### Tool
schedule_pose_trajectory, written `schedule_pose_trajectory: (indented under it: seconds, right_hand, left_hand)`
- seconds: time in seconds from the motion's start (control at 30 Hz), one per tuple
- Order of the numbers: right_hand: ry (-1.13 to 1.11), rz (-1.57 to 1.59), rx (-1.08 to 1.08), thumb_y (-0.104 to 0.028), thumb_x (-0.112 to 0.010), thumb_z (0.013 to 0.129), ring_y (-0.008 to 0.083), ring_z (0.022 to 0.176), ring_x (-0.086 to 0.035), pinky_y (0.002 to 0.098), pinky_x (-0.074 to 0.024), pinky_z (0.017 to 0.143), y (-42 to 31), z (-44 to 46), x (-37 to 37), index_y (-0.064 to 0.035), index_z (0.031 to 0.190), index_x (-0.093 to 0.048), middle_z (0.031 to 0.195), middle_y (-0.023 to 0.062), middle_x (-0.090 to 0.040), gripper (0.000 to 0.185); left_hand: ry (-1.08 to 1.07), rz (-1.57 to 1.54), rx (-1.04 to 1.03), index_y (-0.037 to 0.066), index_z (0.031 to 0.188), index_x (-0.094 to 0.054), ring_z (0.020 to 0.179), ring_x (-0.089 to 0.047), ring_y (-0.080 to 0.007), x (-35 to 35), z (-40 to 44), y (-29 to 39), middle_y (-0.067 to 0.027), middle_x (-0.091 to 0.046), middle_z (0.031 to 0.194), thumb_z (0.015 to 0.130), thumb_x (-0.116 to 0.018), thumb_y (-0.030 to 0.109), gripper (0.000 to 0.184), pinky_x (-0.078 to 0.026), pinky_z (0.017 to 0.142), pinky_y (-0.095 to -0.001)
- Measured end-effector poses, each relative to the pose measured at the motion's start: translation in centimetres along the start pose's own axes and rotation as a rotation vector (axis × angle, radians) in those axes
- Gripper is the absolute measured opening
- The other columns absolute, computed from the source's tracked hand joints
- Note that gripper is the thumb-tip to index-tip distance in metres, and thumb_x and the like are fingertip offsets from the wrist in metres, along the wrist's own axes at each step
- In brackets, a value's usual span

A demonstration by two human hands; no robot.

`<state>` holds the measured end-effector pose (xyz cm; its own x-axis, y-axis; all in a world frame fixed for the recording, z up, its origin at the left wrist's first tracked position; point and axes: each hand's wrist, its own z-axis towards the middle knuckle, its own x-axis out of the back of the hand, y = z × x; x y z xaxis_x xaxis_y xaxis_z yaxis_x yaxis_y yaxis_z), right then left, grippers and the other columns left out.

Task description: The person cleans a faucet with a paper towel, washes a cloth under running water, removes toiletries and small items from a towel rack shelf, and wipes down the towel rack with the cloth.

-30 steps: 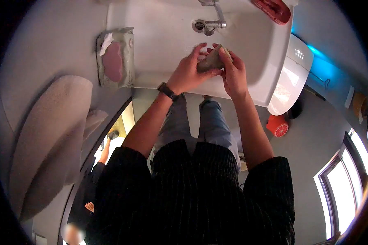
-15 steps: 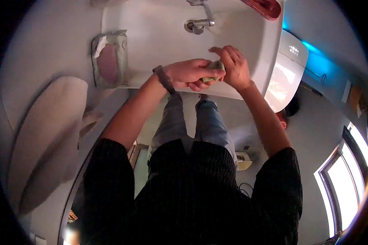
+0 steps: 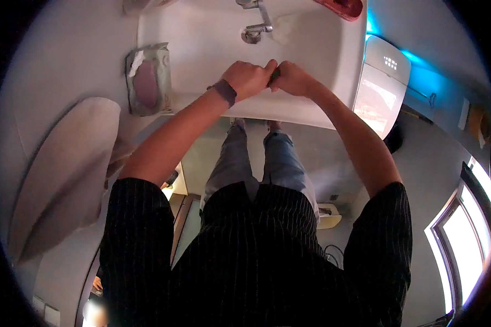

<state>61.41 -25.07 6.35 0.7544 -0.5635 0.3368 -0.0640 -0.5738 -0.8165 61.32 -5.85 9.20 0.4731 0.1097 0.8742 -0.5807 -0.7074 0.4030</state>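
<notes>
Over the front part of the white sink (image 3: 193, 65), my left hand (image 3: 247, 78) and my right hand (image 3: 295, 79) meet at the fingertips. Both are closed on a small crumpled green cloth (image 3: 275, 76), one hand at each side of it. Most of the cloth is hidden inside my fingers; only a dark green bit shows between them. A dark band (image 3: 225, 92) circles my left wrist. Behind my hands, the metal faucet (image 3: 264, 19) reaches over the basin.
A pack of wipes (image 3: 145, 84) stands at the sink's left edge, with a hanging light towel (image 3: 73, 169) nearer me. A red object (image 3: 348, 7) lies at the back right rim. A white appliance (image 3: 383, 90) adjoins the sink's right side.
Both hands have turned knuckles up and moved slightly away from me. My right hand has closed over the cloth, which showed more in my left hand before. The view has shifted slightly.
</notes>
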Motion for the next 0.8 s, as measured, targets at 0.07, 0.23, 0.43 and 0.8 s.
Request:
schedule_pose_trajectory:
  seconds: [0.07,0.23,0.43,0.8]
  right_hand:
    - [-0.145,0.25,-0.173,-0.025,-0.066,0.081,0.0241,0.059,-0.06,0.0379,-0.0483,0.055,-0.4,-0.6,1.2,0.0015,0.091,-0.071,0.063,0.0117,-0.061,0.029]
    - [-0.268,0.633,-0.273,-0.023,-0.072,0.082,0.0112,0.059,-0.048,0.0273,-0.0402,0.052,-1.2,-1.6,2.4,0.0012,0.101,-0.068,0.062,0.0012,-0.05,0.031]
    - [0.497,0.64,-0.144,-0.041,-0.069,0.095,0.0188,0.091,-0.066,0.0305,-0.055,0.077,-3.5,-5.4,2.0,-0.0016,0.131,-0.057,0.109,0.0107,-0.064,0.055]
    - [0.697,1.263,0.136,-0.025,-0.065,0.099,0.0116,0.098,-0.063,0.0272,-0.0496,0.087,-7.3,-13.4,-1.3,-0.0001,0.119,-0.065,0.107,0.0042,-0.069,0.032]
  left_hand:
    - [0.009,0.025,-0.052,0.005,0.114,-0.049,0.06,-0.068,-0.0364,0.3,-0.2,0.0,-0.0135,-0.067,0.067,0.091,-0.064,0.028,0.035,-0.055,0.053,-0.0454]
    - [0.036,0.129,0.011,0.005,0.117,-0.052,0.079,-0.07,-0.0334,1.1,0.1,0.1,-0.0148,-0.067,0.087,0.089,-0.066,0.026,0.037,-0.056,0.067,-0.0459]
    - [0.417,-0.247,0.197,0.006,0.115,-0.061,0.097,-0.063,-0.0292,2.7,-2.2,2.6,-0.0128,-0.064,0.102,0.084,-0.076,0.019,0.037,-0.052,0.087,-0.0417]
    - [0.21,-1.464,0.257,-0.001,0.113,-0.059,0.084,-0.064,-0.0076,6.3,-3.8,8.9,-0.0039,-0.07,0.092,0.099,-0.055,0.016,0.022,-0.051,0.074,-0.0263]
